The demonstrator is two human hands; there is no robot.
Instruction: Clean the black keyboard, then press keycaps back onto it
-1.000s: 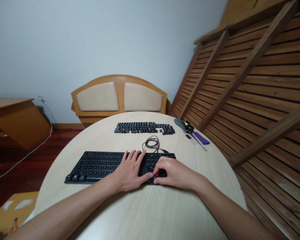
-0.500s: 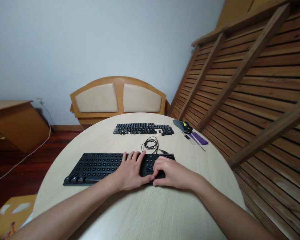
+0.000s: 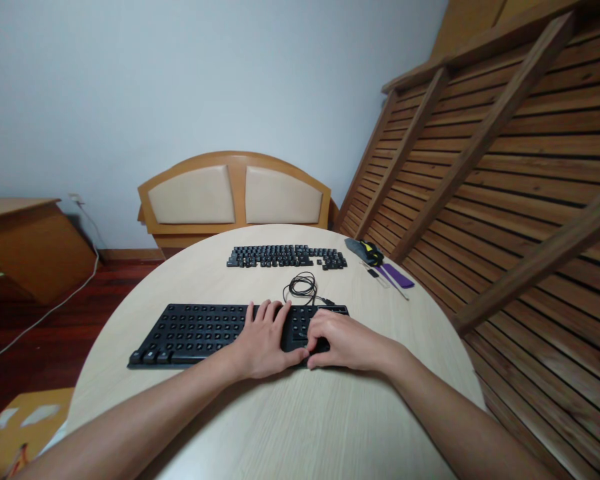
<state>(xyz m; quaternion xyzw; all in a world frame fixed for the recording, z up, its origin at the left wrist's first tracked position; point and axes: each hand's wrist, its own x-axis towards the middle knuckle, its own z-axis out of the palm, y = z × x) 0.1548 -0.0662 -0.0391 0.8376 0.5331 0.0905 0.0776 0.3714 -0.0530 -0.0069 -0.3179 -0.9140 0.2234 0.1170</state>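
Observation:
A black keyboard (image 3: pixel 195 328) lies near the front of the round table, with most of its keycaps off and bare key posts showing. A few caps, among them what looks like a long space bar, sit along its front left edge. My left hand (image 3: pixel 264 341) rests on the keyboard right of its middle, fingers spread and thumb pointing right. Close to that thumb, my right hand (image 3: pixel 346 339) is closed in a pinch over the lower right keys. Whatever is between its fingertips is hidden. Behind the keyboard lies its coiled black cable (image 3: pixel 303 285).
Rows of loose black keycaps (image 3: pixel 270 256) stand farther back on the table (image 3: pixel 370 413). At the right rim are a grey and yellow item (image 3: pixel 367 252), a purple strip (image 3: pixel 398 276) and a thin metal tool. A slatted wooden frame (image 3: pixel 520 167) leans along the right side.
The view has shifted very slightly. Both hands keep nearly the same place and pose on the keyboard, and the keycaps behind look the same.

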